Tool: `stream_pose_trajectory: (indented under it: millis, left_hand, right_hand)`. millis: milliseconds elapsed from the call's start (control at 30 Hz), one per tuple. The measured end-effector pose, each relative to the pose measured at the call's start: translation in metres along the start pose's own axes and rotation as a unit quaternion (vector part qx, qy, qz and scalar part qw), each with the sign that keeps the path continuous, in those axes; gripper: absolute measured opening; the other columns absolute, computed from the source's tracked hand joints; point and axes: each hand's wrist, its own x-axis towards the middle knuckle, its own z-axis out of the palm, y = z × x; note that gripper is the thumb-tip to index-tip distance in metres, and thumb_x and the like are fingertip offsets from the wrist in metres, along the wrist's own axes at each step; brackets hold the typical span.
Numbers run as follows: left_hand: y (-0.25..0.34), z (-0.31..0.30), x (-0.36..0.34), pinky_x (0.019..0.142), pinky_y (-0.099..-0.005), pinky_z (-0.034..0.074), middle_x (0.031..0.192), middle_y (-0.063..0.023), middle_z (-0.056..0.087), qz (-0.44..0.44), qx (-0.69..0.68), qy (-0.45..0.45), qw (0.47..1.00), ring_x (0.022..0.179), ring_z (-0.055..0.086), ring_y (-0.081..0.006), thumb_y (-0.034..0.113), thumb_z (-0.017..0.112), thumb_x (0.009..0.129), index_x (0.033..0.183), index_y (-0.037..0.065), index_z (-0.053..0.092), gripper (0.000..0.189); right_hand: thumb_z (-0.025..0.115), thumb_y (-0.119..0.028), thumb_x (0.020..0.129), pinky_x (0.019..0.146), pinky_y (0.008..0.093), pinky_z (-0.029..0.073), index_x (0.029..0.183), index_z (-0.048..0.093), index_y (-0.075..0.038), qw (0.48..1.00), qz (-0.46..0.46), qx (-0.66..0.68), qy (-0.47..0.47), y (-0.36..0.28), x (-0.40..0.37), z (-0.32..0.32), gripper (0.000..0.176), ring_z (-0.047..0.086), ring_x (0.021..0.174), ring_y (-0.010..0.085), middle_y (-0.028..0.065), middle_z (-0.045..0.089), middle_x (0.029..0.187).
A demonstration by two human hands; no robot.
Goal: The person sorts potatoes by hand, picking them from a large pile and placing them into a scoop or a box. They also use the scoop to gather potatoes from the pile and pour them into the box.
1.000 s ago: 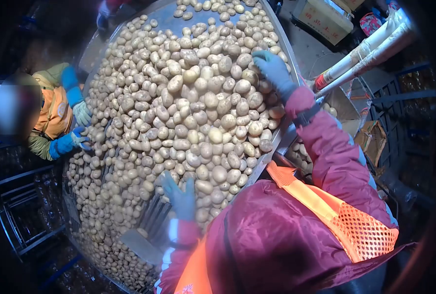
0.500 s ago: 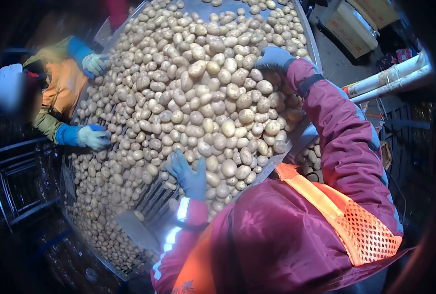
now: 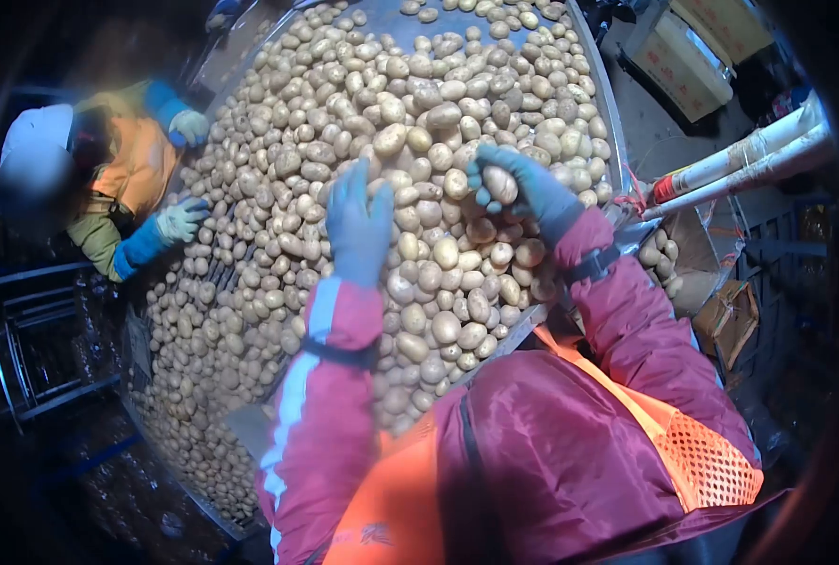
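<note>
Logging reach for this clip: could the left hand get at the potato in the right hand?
Probably yes: the left hand is nearby, and the right hand leaves the potato partly exposed.

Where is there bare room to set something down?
A bare blue-grey patch of the metal table lies at the far end, between the packed oval tan potatoes and scattered ones beyond. Grey floor shows between the table's right rim and brown cardboard boxes. Potatoes crowd the blue-gloved left hand and right hand.
</note>
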Motion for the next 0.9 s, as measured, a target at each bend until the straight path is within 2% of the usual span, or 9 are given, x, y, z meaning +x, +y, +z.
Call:
stream_pose_trajectory:
  millis: [67, 267, 333, 400, 433, 567, 667, 800, 900]
  left_hand:
    - [-0.018, 0.029, 0.037, 0.110, -0.0470, 0.041, 0.136, -0.0236, 0.058, 0.009, -0.009, -0.002, 1.000, 0.129, 0.053, -0.0405, 0.030, 0.066, 0.094, 0.140, 0.005, 0.057, 0.054]
    - [-0.017, 0.067, 0.084, 0.108, -0.0462, 0.044, 0.133, -0.0224, 0.059, -0.056, 0.061, -0.123, 0.989, 0.124, 0.055, -0.0384, 0.029, 0.072, 0.087, 0.137, 0.006, 0.060, 0.056]
    - [-0.009, 0.059, 0.070, 0.105, -0.0448, 0.047, 0.132, -0.0230, 0.059, -0.008, -0.038, -0.062, 0.997, 0.122, 0.057, -0.0371, 0.027, 0.075, 0.084, 0.137, 0.006, 0.061, 0.058]
    - [0.034, 0.035, 0.048, 0.104, -0.0410, 0.049, 0.135, -0.0203, 0.057, -0.052, -0.107, -0.102, 0.988, 0.122, 0.059, -0.0314, 0.017, 0.077, 0.083, 0.141, 0.005, 0.058, 0.062]
    - [0.049, 0.027, 0.034, 0.107, -0.0393, 0.047, 0.139, -0.0185, 0.057, -0.060, -0.179, -0.094, 0.977, 0.126, 0.057, -0.0286, 0.013, 0.077, 0.083, 0.142, 0.002, 0.056, 0.063]
    - [0.084, 0.016, -0.018, 0.108, -0.0357, 0.047, 0.145, -0.0150, 0.053, -0.118, -0.375, -0.100, 0.914, 0.128, 0.055, -0.0228, 0.004, 0.077, 0.082, 0.147, -0.001, 0.049, 0.071]
    - [0.090, 0.004, -0.046, 0.111, -0.0404, 0.042, 0.140, -0.0166, 0.056, -0.001, -0.146, -0.112, 0.983, 0.128, 0.055, -0.0286, 0.014, 0.078, 0.085, 0.146, 0.004, 0.051, 0.068]
    - [0.079, -0.014, -0.064, 0.114, -0.0415, 0.039, 0.141, -0.0191, 0.055, 0.066, -0.105, -0.173, 0.977, 0.134, 0.051, -0.0309, 0.020, 0.078, 0.086, 0.145, 0.004, 0.053, 0.065]
    - [0.048, -0.021, -0.057, 0.112, -0.0393, 0.041, 0.140, -0.0163, 0.057, -0.073, -0.195, -0.162, 0.965, 0.131, 0.053, -0.0285, 0.018, 0.070, 0.092, 0.141, 0.002, 0.057, 0.053]
  right_hand:
    - [0.065, -0.028, 0.097, 0.059, 0.0292, 0.056, 0.106, 0.066, -0.006, 0.985, 0.030, 0.118, -0.125, 0.032, 0.008, -0.019, 0.024, 0.063, 0.065, 0.0145, 0.0055, 0.066, 0.082]
    - [0.059, -0.023, 0.097, 0.076, 0.0305, 0.055, 0.127, 0.064, 0.002, 0.975, -0.176, -0.103, -0.086, 0.058, -0.044, -0.023, 0.039, 0.065, 0.090, 0.0175, 0.0096, 0.065, 0.099]
    - [0.061, -0.029, 0.098, 0.079, 0.0300, 0.055, 0.130, 0.063, 0.001, 0.998, -0.062, 0.002, -0.028, 0.046, -0.058, -0.018, 0.044, 0.064, 0.096, 0.0173, 0.0113, 0.066, 0.105]
    - [0.062, -0.034, 0.100, 0.075, 0.0283, 0.054, 0.131, 0.063, -0.002, 0.943, -0.270, -0.177, -0.074, 0.052, -0.054, -0.028, 0.044, 0.065, 0.089, 0.0157, 0.0103, 0.067, 0.107]
    - [0.062, -0.036, 0.101, 0.067, 0.0258, 0.054, 0.133, 0.061, -0.005, 0.982, -0.159, -0.069, -0.081, 0.044, -0.051, -0.020, 0.045, 0.064, 0.081, 0.0126, 0.0073, 0.068, 0.106]
    - [0.061, -0.033, 0.102, 0.057, 0.0229, 0.052, 0.139, 0.054, -0.007, 0.985, -0.133, -0.002, -0.108, 0.037, -0.035, 0.019, 0.045, 0.061, 0.071, 0.0086, 0.0034, 0.066, 0.101]
    - [0.061, -0.030, 0.101, 0.058, 0.0241, 0.050, 0.130, 0.063, -0.005, 0.977, -0.152, -0.111, -0.102, 0.036, -0.034, 0.028, 0.038, 0.060, 0.068, 0.0091, 0.0032, 0.067, 0.100]
    - [0.061, -0.027, 0.099, 0.066, 0.0241, 0.050, 0.124, 0.066, -0.001, 0.990, -0.052, -0.040, -0.125, 0.037, -0.065, 0.002, 0.036, 0.063, 0.079, 0.0102, 0.0038, 0.069, 0.096]
    - [0.061, -0.025, 0.097, 0.069, 0.0251, 0.050, 0.117, 0.069, 0.002, 0.987, -0.091, -0.123, -0.052, 0.028, -0.099, -0.032, 0.034, 0.065, 0.081, 0.0115, 0.0048, 0.071, 0.098]
